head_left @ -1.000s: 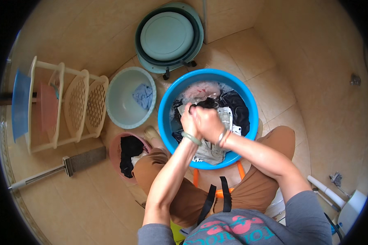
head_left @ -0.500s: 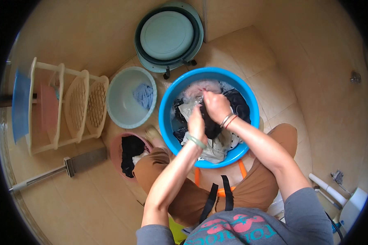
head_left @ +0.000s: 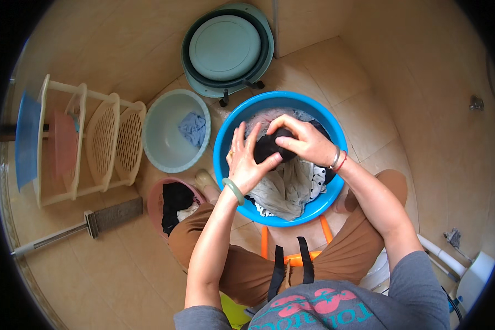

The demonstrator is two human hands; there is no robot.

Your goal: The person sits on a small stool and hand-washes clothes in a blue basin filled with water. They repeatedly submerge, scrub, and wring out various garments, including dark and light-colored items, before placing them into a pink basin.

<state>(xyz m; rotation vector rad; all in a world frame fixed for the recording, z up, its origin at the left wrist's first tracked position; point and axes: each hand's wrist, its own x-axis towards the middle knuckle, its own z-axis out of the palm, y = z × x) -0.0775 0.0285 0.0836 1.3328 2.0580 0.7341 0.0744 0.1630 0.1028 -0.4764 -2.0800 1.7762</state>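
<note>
A blue basin (head_left: pixel 280 97) full of wet laundry stands between my knees. Bunched over its middle is a piece of black cloth (head_left: pixel 269 148), gripped by my right hand (head_left: pixel 309 143) between curled fingers and thumb. My left hand (head_left: pixel 246 162) is on the cloth's left side, fingers spread, its thumb close to or touching the cloth. Below the hands lies a pale grey garment (head_left: pixel 285 190), with a white fabric with black dots (head_left: pixel 318 177) beside it. Pinkish cloth (head_left: pixel 263 117) sits in suds at the far side. Dark fabric is partly hidden by my right wrist.
Left of the basin stand a pale green basin (head_left: pixel 162 132) holding a blue cloth (head_left: pixel 193 130) and a pink basin (head_left: pixel 155 206) of dark and white clothes. A folded green tub (head_left: pixel 225 47) leans behind. A cream rack (head_left: pixel 115 137) and a long-handled squeegee (head_left: pixel 115 215) lie farther left.
My hands were together, low in the laundry; now they are apart, the left spread and farther left. The black cloth is bunched up in my right hand, baring more of the grey garment.
</note>
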